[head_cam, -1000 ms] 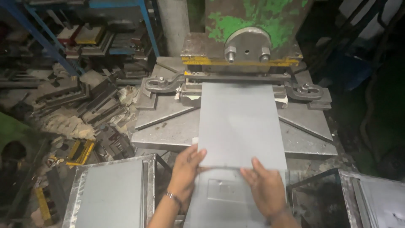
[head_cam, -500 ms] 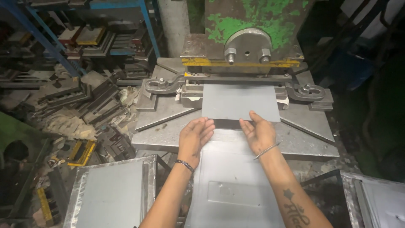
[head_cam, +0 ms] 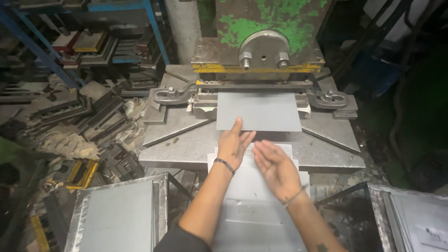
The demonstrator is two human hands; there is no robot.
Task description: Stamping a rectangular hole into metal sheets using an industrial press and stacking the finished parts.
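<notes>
The grey metal sheet (head_cam: 259,111) has slid further under the green press (head_cam: 266,28); it lies flat on the press bed (head_cam: 186,144), thin, stiff, sharp-edged, best pushed at its near edge. Left hand (head_cam: 233,144) touches it, open; right hand (head_cam: 275,165) hovers open

A: Does the grey sheet (head_cam: 259,111) show whole?
B: No, its far edge hides under the green press (head_cam: 263,28).
A: And the side trays?
B: Both are cut off by the bottom edge.

Right hand (head_cam: 275,168) has lifted off the sheet (head_cam: 259,111).
</notes>
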